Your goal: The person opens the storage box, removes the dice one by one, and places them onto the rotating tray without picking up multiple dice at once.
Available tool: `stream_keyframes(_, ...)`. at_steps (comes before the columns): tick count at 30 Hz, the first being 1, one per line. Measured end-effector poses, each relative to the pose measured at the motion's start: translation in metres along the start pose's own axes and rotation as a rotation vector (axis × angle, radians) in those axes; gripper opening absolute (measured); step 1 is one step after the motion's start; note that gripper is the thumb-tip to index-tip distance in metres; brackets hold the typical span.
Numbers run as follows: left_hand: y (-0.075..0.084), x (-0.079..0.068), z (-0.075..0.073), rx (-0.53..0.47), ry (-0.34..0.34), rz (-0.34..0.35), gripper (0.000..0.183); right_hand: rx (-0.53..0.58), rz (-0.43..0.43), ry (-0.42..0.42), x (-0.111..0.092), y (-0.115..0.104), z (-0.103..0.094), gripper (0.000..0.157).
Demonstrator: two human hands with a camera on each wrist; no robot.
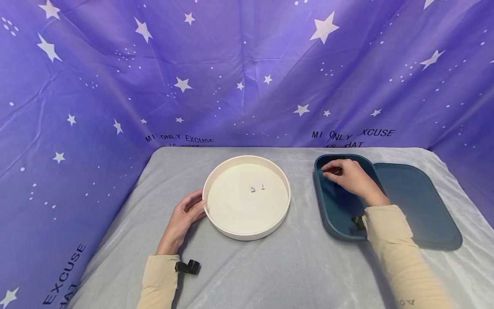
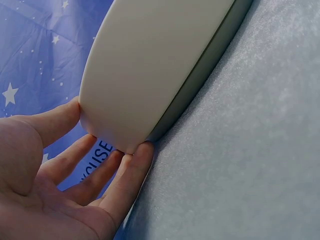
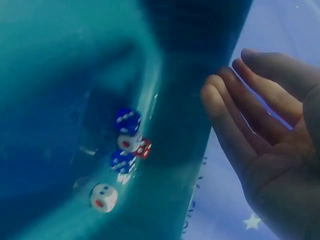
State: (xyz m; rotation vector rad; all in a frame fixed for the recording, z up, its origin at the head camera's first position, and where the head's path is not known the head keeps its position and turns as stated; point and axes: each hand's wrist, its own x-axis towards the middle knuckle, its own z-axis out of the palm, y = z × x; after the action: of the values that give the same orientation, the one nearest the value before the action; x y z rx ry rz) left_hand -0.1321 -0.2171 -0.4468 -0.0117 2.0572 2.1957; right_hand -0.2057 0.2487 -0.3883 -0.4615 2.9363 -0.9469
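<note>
Left hand (image 1: 183,219) holds the near-left side of the round cream tray (image 1: 239,210), thumb at rim, fingers under the lower edge; tray sits flat on the grey cloth (image 1: 251,274). Two white dice (image 1: 253,189) lie inside, just apart. Right hand (image 1: 353,178) is over the dark teal bin (image 1: 339,210), fingers loosely bent, tips apart, no die visible in them. Bin dice: a tight cluster of blue dice (image 3: 128,121), a white one and a red die (image 3: 143,148) along the wall-floor corner, plus a separate white die (image 3: 103,197) nearby. Teal lid (image 1: 417,206) lies beside the bin. Dice look light, hard, smooth, probably slippery, not fragile; best pinched on opposite faces, thumb and index. Tray looks stiff, likely light; side wall is the sensible hold.
</note>
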Motion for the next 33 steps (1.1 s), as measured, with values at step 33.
stream_keyframes(33,0.007,-0.003,0.002,0.019,-0.008,-0.012,0.05,-0.063,0.025,-0.061,-0.004,0.027,-0.003,0.015)
